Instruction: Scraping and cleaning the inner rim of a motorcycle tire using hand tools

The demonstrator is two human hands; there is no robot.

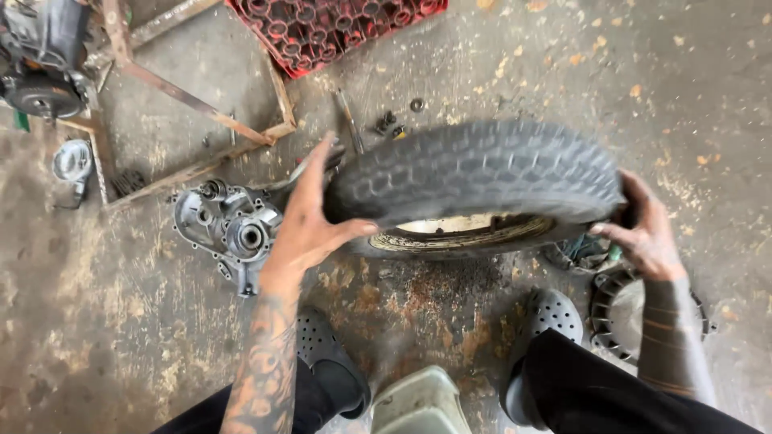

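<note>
Above the floor, both hands' fingers wrap the tyre.

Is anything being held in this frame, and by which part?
Yes. Both hands hold a small wheel with its tyre above the floor: the left hand grips the tread at its left side, the right hand the tread at its right side.

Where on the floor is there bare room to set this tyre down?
Bare concrete lies on the right, beyond the right hand and above the finned ring. More lies low on the left, below the engine casing beside the left hand. Crowded: the rusty frame, the small bolts behind the tyre, and around the shoes.
</note>
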